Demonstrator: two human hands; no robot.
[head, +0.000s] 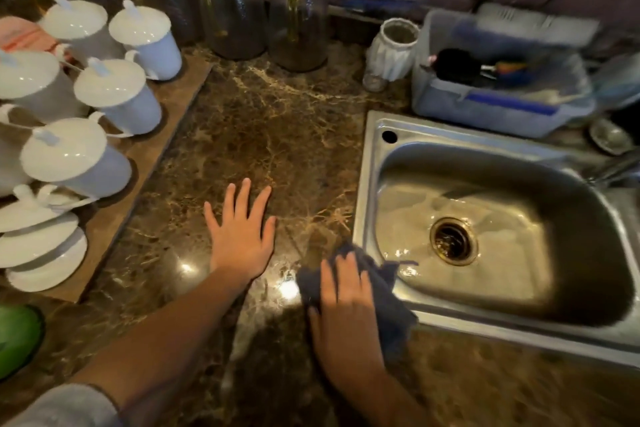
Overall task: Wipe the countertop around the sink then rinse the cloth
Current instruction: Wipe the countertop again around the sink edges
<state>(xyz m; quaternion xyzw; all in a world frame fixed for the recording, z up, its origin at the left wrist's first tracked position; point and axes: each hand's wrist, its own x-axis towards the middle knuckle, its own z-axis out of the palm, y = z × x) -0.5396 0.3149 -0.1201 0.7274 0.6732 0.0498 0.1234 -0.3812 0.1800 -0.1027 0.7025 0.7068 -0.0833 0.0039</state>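
Note:
A dark blue cloth [388, 302] lies on the brown marble countertop [277, 121], at the front left corner of the steel sink [377, 163]. One edge of the cloth hangs over the sink rim. My right hand [343, 319] presses flat on the cloth with straight fingers. To its left, my left hand [240, 236] rests flat on the bare counter with fingers spread. The sink basin is wet around its drain [453, 241].
Several white lidded cups [114, 97] stand on a brown board at the left. Tall glass bottles [239, 10] line the back wall. A white jar [393, 45] and a plastic tub [498, 87] of utensils sit behind the sink. A green object [17, 336] lies at the front left.

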